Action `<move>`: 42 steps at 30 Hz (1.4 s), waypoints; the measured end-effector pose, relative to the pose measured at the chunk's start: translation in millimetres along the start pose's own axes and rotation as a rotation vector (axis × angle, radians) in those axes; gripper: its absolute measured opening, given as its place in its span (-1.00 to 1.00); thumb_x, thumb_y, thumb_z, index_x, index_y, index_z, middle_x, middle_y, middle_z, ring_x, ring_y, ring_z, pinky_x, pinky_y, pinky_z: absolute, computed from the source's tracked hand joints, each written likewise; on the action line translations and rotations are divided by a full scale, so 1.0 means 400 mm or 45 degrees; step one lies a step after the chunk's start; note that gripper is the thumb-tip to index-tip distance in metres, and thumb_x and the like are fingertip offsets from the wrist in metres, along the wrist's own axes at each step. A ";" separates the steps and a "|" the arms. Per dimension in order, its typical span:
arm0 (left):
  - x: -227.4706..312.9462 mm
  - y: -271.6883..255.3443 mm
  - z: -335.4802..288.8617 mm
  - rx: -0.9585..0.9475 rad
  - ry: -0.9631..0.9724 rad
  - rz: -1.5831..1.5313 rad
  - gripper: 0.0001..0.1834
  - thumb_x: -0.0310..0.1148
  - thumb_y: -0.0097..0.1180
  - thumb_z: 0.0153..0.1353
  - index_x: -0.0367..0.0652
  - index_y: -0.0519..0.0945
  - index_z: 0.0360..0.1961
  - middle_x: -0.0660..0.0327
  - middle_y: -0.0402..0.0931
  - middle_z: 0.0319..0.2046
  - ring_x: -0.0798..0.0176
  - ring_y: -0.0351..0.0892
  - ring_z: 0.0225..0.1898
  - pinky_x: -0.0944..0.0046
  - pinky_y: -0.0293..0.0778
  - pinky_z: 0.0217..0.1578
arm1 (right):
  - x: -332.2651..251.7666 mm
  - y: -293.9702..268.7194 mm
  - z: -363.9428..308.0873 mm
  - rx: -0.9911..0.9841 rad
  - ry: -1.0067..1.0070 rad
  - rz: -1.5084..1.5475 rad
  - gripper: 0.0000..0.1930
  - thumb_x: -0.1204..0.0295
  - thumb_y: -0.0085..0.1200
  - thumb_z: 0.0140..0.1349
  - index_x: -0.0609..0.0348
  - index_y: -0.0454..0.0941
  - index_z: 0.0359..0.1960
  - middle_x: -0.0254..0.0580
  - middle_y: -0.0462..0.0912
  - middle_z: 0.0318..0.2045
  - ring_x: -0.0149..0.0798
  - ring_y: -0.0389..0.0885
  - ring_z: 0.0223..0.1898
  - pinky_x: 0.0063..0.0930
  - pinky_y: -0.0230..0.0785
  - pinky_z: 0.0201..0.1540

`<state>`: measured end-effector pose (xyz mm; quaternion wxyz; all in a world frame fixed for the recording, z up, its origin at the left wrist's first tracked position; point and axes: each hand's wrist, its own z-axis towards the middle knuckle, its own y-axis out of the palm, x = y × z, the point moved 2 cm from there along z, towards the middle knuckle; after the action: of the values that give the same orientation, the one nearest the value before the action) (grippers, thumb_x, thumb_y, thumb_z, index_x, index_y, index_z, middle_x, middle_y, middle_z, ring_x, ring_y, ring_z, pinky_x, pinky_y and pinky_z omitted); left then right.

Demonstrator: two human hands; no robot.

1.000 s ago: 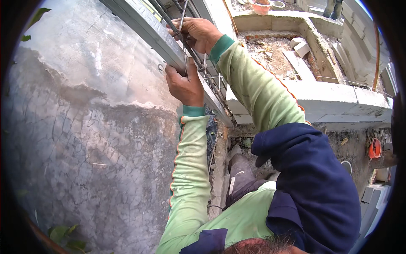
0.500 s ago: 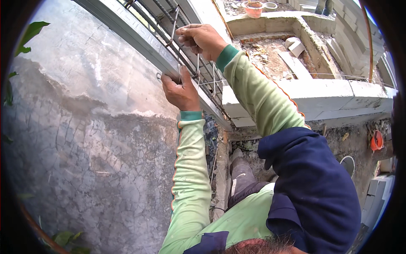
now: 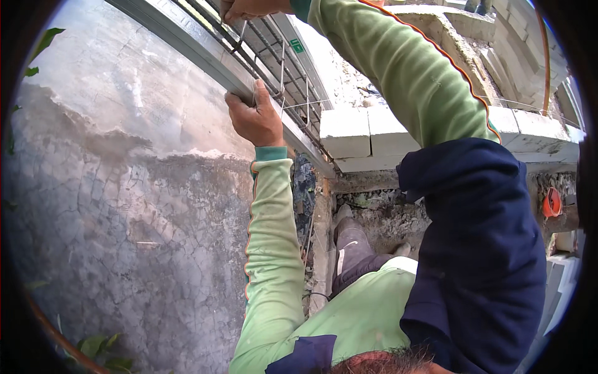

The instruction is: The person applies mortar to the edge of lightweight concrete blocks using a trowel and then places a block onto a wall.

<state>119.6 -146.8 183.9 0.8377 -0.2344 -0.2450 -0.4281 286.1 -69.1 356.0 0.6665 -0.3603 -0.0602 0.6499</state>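
Observation:
A long grey metal channel [image 3: 193, 50] slants from the upper left down to the middle. My left hand [image 3: 256, 119] grips its near edge, thumb up on top and fingers curled round the side. Behind the channel runs a rebar cage [image 3: 271, 59] of dark bars with thin stirrups, and a second pale board [image 3: 305, 56] lines its far side. At the top edge of the picture my right hand [image 3: 252, 6] is partly cut off, its fingers bent closed over the cage. What they pinch, if anything, cannot be made out.
A rough cracked grey wall [image 3: 124, 249] fills the left. White blocks [image 3: 346, 134] form a low wall at the right, with a thin string [image 3: 311, 103] stretched near it. My boot [image 3: 352, 240] stands below on rubble. An orange container [image 3: 552, 202] sits far right.
My right hand has moved up and to the left along the rebar cage, to the picture's top edge. My left hand stays on the channel. The view has shifted slightly.

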 end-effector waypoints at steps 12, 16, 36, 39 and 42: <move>-0.052 -0.084 0.020 -0.308 0.223 -0.160 -0.40 0.12 0.18 0.22 -0.31 0.49 -0.15 0.19 0.50 -0.37 0.23 0.46 -0.31 0.25 0.42 -0.21 | -0.525 0.355 -0.890 0.096 1.392 0.661 -0.69 0.28 0.07 0.34 0.13 0.55 0.04 -0.25 0.64 -0.39 -0.46 0.56 -0.39 -0.46 0.46 -0.26; -0.115 -0.170 -0.038 0.078 0.002 -0.259 -0.45 -0.01 0.05 0.34 -0.39 0.43 -0.02 0.12 0.49 -0.21 0.27 0.42 -0.28 0.32 0.40 -0.28 | -0.692 0.700 -1.655 -0.230 2.426 -0.346 -0.56 0.32 0.09 0.22 0.17 0.44 0.12 0.12 0.59 -0.02 0.12 0.53 0.06 -0.10 0.41 0.09; -0.177 -0.102 -0.178 -0.109 -0.531 -0.663 -0.52 -0.49 0.25 0.06 -0.25 0.41 0.04 0.23 0.47 -0.18 0.29 0.47 -0.16 0.26 0.40 -0.12 | -1.336 1.109 -2.199 1.448 2.938 0.837 -0.53 0.24 0.04 0.33 0.07 0.33 0.23 -0.27 0.60 -0.25 -0.31 0.60 -0.35 -0.32 0.47 -0.31; -0.122 -0.060 -0.245 -0.140 -0.272 -0.518 -0.54 -0.31 0.21 0.22 -0.26 0.38 0.07 0.18 0.48 -0.19 0.29 0.49 -0.27 0.32 0.45 -0.26 | -1.308 1.134 -2.206 1.748 2.842 0.758 -0.59 0.30 0.08 0.28 0.09 0.42 0.16 -0.25 0.64 -0.30 -0.33 0.57 -0.47 -0.29 0.37 -0.51; 0.097 0.056 -0.343 -0.730 -1.148 -1.181 -0.35 -0.07 0.13 0.31 -0.32 0.25 0.20 0.10 0.49 -0.01 0.20 0.53 -0.18 0.27 0.52 -0.14 | -1.335 1.105 -2.210 2.061 2.657 0.874 -0.67 0.38 0.05 0.31 0.06 0.36 0.09 -0.30 0.56 -0.37 -0.36 0.48 -0.56 -0.41 0.27 -0.61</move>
<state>186.9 -241.4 97.9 0.2910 -0.4717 -0.5203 -0.6497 328.4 -956.2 -331.9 0.2308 -0.1880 0.9526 0.0627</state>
